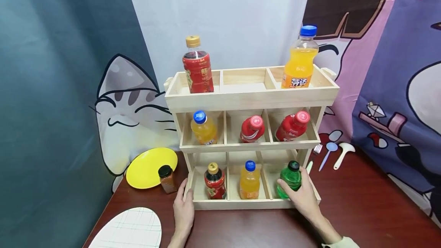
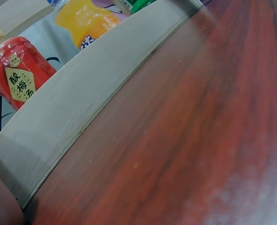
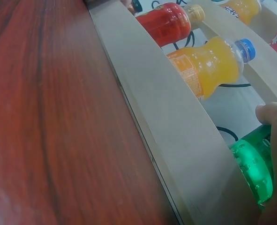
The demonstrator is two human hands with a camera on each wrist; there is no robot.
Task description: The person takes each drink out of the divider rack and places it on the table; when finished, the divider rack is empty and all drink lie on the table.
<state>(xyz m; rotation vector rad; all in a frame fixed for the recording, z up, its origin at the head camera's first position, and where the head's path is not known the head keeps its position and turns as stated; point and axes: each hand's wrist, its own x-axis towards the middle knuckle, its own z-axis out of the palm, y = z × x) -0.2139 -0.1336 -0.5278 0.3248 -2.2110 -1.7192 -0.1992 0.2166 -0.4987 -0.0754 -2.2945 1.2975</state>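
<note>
A three-tier wooden shelf point(image 1: 250, 205) stands on the table with drink bottles in its compartments. My right hand point(image 1: 304, 198) grips a green bottle point(image 1: 292, 177) with a black cap in the bottom right compartment, thumb on its near left side; in the right wrist view the green bottle point(image 3: 255, 164) is partly covered by the hand. At the shelf's lower left corner, my left hand point(image 1: 183, 209) rests against the side with extended fingers. A dark red bottle point(image 1: 215, 185) with a gold cap and an orange soda bottle point(image 1: 250, 183) occupy the other bottom compartments.
Upper tiers hold a red-labelled bottle point(image 1: 199, 70), orange sodas point(image 1: 299, 62) and red bottles point(image 1: 252, 130). Left of the shelf are a yellow plate point(image 1: 148, 169), a spice jar point(image 1: 167, 181) and a white checked plate point(image 1: 132, 229). A fork point(image 1: 315, 154) and spoons point(image 1: 329, 152) lie right.
</note>
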